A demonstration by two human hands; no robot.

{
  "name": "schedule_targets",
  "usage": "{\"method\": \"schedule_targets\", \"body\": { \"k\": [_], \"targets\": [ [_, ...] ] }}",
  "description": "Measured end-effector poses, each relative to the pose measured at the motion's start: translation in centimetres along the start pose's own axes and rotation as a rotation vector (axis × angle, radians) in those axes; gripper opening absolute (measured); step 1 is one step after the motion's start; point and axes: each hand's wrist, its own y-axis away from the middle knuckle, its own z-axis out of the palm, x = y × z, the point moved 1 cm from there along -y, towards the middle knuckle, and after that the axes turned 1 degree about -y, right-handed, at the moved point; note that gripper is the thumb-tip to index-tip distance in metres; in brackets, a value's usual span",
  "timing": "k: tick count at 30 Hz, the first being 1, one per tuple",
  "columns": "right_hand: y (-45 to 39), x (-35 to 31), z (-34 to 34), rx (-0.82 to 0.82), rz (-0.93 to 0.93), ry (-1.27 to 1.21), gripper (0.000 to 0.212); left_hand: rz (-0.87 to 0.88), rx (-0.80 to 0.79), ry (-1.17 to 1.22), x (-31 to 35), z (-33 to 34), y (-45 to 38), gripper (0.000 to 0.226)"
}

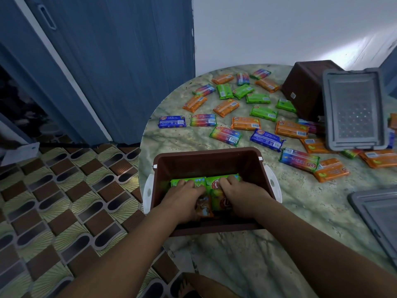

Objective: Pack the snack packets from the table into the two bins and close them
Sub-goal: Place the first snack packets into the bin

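Pressed down with flat fingers of left hand [186, 195] and right hand [240, 193] on packets [214, 183] beneath, inside near bin [206, 157]; next, loose packets [225, 135] beyond likely fetched.

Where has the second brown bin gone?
The second brown plastic bin lies tipped over at the far right of the marble-patterned round table, with a grey lid propped against it, beyond the scattered packets.
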Motion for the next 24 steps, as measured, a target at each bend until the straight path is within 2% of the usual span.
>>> {"method": "schedule_targets", "body": {
  "k": [2,7,11,15,20,22,24],
  "targets": [
    [-0.1,0.0,-0.1,0.016,-0.006,-0.019,0.087,-0.003,0.001,0.003,0.0,0.0,0.1,0.073],
    [-0.2,0.3,0.4,0.059,-0.064,-0.019,0.067,-0.001,-0.005,0.007,0.0,0.0,0.1,0.072],
    [0.0,0.1,0.5,0.016,-0.104,0.1,0.072,0.003,-0.008,-0.011,-0.1,0.2,0.0,0.071],
    [0.1,0.1,0.4,0.013,-0.126,0.09,0.063,0.007,0.004,-0.012,-0.1,0.2,0.0,0.068],
    [0.1,-0.1,-0.1,0.06,-0.117,0.079,0.064,-0.011,0.008,0.024,-0.2,-0.2,0.3,0.066],
    [0.2,-0.2,-0.5,0.081,-0.106,0.006,0.069,-0.027,0.048,0.093,-0.2,-1.0,0.9,0.07],
    [0.3,-0.4,-1.5,0.138,-0.085,-0.099,0.066,-0.02,0.198,0.095,-0.3,-2.4,1.6,0.065]
  ]
}}
